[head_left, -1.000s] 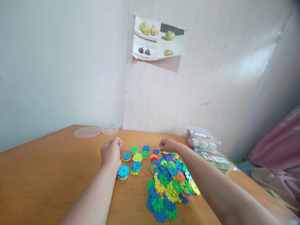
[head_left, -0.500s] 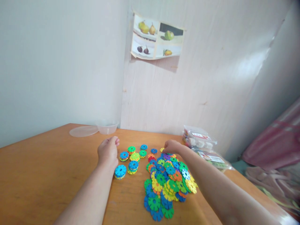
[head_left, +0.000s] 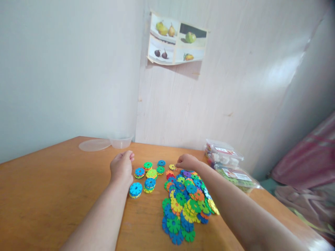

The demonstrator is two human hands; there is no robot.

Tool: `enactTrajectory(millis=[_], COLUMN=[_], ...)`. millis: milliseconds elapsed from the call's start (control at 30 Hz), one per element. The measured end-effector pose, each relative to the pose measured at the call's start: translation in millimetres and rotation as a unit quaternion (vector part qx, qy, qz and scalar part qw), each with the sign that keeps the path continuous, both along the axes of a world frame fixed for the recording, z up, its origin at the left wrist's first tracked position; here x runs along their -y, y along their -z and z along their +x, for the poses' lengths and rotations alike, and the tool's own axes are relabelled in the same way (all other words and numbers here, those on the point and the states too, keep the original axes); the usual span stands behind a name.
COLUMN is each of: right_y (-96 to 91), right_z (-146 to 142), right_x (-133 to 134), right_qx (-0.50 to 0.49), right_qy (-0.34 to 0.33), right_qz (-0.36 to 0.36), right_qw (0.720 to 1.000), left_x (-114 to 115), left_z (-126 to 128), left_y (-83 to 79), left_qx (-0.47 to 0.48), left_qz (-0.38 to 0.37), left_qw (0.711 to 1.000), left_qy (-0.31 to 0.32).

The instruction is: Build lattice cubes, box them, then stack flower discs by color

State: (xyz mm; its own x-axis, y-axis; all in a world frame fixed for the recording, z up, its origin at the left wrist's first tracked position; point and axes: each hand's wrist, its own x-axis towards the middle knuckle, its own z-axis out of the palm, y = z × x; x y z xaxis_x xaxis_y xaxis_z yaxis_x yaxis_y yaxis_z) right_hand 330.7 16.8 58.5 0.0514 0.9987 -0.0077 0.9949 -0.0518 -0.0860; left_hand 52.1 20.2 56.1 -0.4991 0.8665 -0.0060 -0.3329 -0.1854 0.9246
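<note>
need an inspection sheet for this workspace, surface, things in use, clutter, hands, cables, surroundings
surface: brown table, wood-look top
things in use: mixed-colour pile of discs; small stacks of discs left of it; yellow disc near the pile's far end
clutter: clear bowl and lid at the back; plastic boxes at right
left hand: fingers curled, near the stacks; contents hidden
right hand: at the yellow disc's edge; grip unclear
cables: nothing seen
surroundings: fruit poster on wall; pink cloth at right

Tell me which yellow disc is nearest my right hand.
The yellow disc beyond the far end of the pile, close by your right hand; the other yellow discs lie within the pile, closer to you.
</note>
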Motion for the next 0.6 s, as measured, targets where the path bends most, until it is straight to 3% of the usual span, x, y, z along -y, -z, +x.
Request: enactTrajectory(millis=[233,400,600], right_y=[-3.1,8.4,11.6], right_z=[34.8,40.3,43.4], right_x=[1.5,1.9,-1.5], right_qx=[0.015,0.010,-0.027], right_qy=[0.051,0.069,0.059], right_qz=[-0.037,-0.057,-0.029], right_qw=[0.998,0.996,0.997], left_x=[0.2,-0.3,0.8], left_z=[0.7,0.4,0.5], left_y=[-0.5,-0.9,0.2], left_qx=[-0.001,0.000,-0.009], left_qz=[0.000,-0.004,0.002], left_qw=[1.000,1.000,1.000], left_qy=[-0.001,0.001,0.005])
